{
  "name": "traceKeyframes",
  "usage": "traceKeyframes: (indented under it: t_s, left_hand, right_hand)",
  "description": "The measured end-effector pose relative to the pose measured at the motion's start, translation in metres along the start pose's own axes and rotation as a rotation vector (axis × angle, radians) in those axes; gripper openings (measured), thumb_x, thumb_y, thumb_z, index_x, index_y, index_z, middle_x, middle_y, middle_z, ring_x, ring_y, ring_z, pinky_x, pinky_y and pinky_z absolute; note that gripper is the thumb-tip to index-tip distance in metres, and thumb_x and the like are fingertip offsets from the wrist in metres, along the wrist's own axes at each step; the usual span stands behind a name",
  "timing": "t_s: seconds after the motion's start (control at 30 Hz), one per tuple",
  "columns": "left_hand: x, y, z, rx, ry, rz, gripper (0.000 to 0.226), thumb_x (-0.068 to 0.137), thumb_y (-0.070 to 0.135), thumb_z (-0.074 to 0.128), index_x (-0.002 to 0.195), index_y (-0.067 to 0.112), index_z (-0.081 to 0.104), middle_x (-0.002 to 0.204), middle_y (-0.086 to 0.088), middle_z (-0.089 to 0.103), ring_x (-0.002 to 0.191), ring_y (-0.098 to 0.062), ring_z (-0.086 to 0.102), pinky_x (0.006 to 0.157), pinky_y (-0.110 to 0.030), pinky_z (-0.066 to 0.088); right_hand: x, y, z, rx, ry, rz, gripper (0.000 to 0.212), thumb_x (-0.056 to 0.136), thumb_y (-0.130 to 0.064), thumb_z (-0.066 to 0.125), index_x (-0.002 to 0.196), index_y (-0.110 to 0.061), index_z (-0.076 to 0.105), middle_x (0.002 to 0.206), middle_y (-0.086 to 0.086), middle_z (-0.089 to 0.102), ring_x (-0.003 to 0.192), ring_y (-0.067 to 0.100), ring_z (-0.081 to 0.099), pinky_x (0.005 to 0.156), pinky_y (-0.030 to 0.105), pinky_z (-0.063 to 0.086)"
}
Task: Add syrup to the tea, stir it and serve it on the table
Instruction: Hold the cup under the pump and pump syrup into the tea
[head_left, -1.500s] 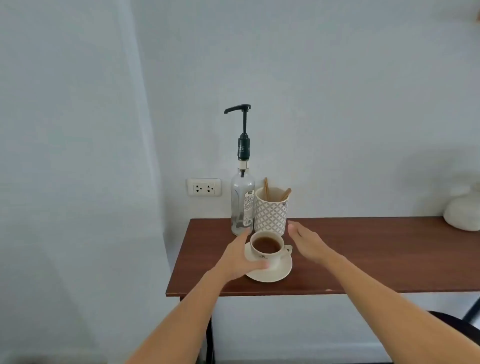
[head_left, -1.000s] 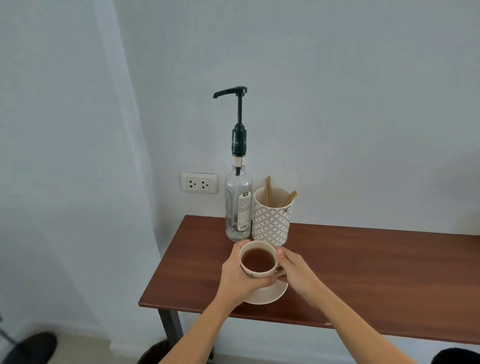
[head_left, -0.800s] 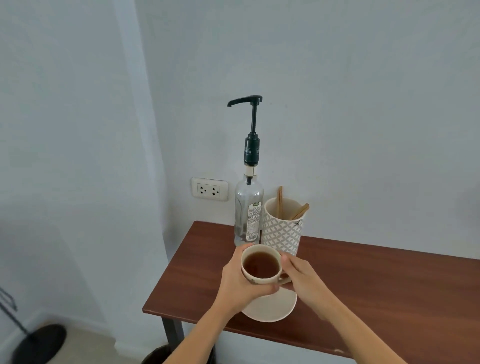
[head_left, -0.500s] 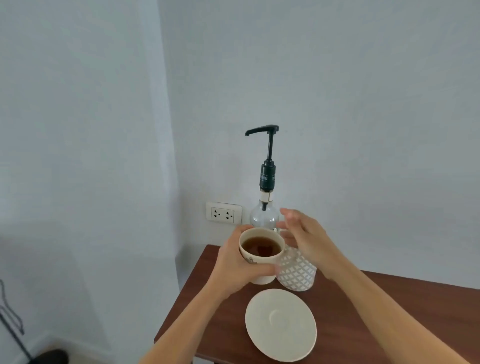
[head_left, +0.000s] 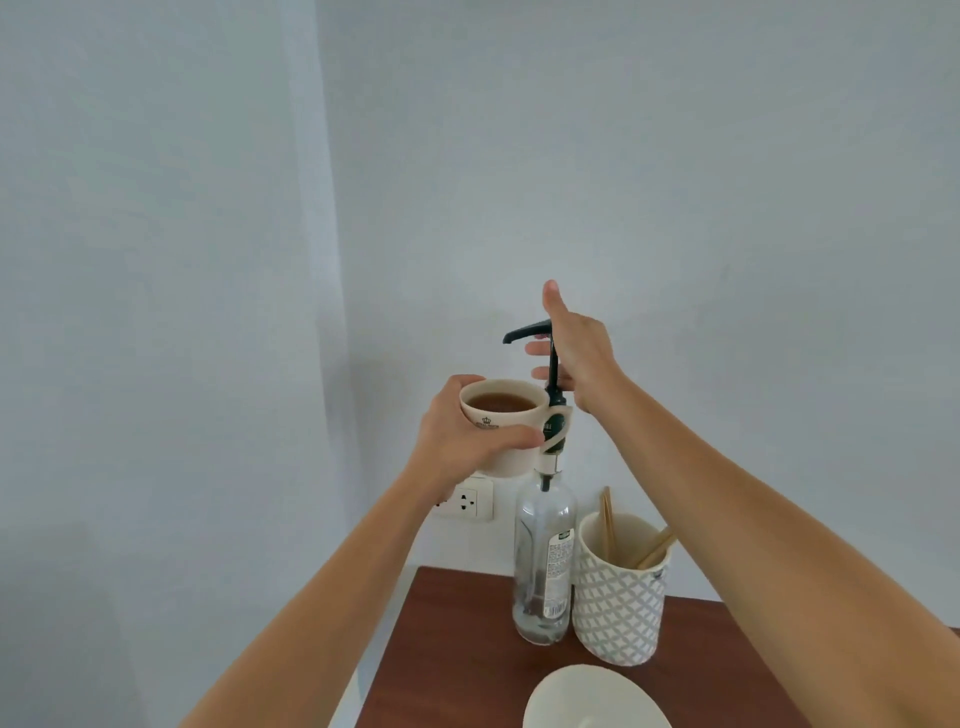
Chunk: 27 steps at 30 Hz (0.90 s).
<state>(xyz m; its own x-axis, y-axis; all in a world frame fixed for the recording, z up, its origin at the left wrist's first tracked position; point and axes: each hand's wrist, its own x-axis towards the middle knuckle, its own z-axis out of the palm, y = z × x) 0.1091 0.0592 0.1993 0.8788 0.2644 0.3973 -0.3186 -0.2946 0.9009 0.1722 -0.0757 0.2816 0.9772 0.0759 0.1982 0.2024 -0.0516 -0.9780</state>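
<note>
Plain white wall (head_left: 675, 182) behind, with brown table (head_left: 447, 649) low in view. Left hand (head_left: 462, 441) wrapped around cup of tea (head_left: 501, 423), lifted beside pump spout (head_left: 524, 332) of syrup bottle (head_left: 543, 561). Right hand (head_left: 576, 353) at pump head, fingers loosely spread, thumb up; contact hard to tell. Saucer (head_left: 592, 701) on table, near patterned holder (head_left: 618, 597) with wooden sticks (head_left: 605, 525). Wall socket (head_left: 467, 504) behind left wrist.
</note>
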Motion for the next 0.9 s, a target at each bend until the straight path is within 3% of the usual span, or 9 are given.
traceKeyframes:
  t_s: [0.13, 0.27, 0.37, 0.5, 0.73, 0.9]
  left_hand:
    - [0.014, 0.004, 0.001, 0.004, -0.009, 0.004, 0.084, 0.03, 0.045, 0.091, 0.106, 0.033, 0.056, 0.101, 0.007, 0.071, 0.093, -0.014, 0.069, 0.076, -0.033, 0.057]
    - [0.022, 0.003, 0.0, -0.013, -0.025, -0.003, 0.082, 0.03, 0.046, 0.091, 0.104, 0.034, 0.056, 0.099, 0.011, 0.071, 0.093, -0.012, 0.069, 0.074, -0.033, 0.056]
    - [0.026, 0.004, 0.0, -0.036, -0.03, -0.014, 0.08, 0.03, 0.045, 0.091, 0.101, 0.035, 0.056, 0.095, 0.013, 0.07, 0.089, -0.008, 0.068, 0.069, -0.028, 0.052]
    - [0.029, 0.006, -0.001, -0.043, -0.037, -0.018, 0.081, 0.03, 0.043, 0.091, 0.103, 0.032, 0.057, 0.096, 0.011, 0.07, 0.089, -0.01, 0.068, 0.069, -0.028, 0.051]
    - [0.031, 0.005, -0.001, -0.034, -0.058, -0.034, 0.079, 0.029, 0.043, 0.09, 0.1, 0.034, 0.057, 0.098, 0.009, 0.07, 0.091, -0.013, 0.067, 0.073, -0.032, 0.055]
    - [0.031, 0.007, -0.001, -0.031, -0.063, -0.035, 0.081, 0.029, 0.043, 0.089, 0.102, 0.032, 0.057, 0.1, 0.008, 0.07, 0.093, -0.013, 0.067, 0.075, -0.032, 0.056]
  right_hand:
    - [0.008, 0.005, 0.003, 0.045, -0.012, 0.052, 0.031, 0.085, -0.039, 0.062, 0.071, -0.013, 0.055, 0.09, 0.013, 0.081, 0.065, 0.034, 0.07, 0.062, 0.032, 0.054]
    - [0.013, 0.01, 0.004, 0.048, -0.013, 0.019, 0.026, 0.08, -0.032, 0.06, 0.066, -0.012, 0.05, 0.075, 0.013, 0.081, 0.055, 0.029, 0.066, 0.061, 0.034, 0.054]
    - [0.013, 0.013, 0.007, 0.046, -0.011, -0.031, 0.032, 0.08, -0.031, 0.056, 0.051, -0.017, 0.06, 0.067, 0.015, 0.078, 0.063, 0.033, 0.067, 0.066, 0.038, 0.054]
    - [0.01, 0.015, 0.009, 0.02, 0.004, -0.093, 0.053, 0.083, -0.029, 0.051, 0.031, -0.029, 0.063, 0.047, 0.001, 0.07, 0.083, 0.044, 0.075, 0.063, 0.034, 0.052]
    - [0.009, 0.019, 0.011, 0.031, 0.029, -0.089, 0.053, 0.081, -0.028, 0.05, 0.03, -0.028, 0.061, 0.065, 0.014, 0.078, 0.064, 0.028, 0.064, 0.066, 0.038, 0.054]
    - [0.01, 0.022, 0.01, 0.031, 0.046, -0.097, 0.042, 0.082, -0.027, 0.051, 0.042, -0.02, 0.063, 0.063, 0.013, 0.077, 0.06, 0.027, 0.062, 0.056, 0.031, 0.051]
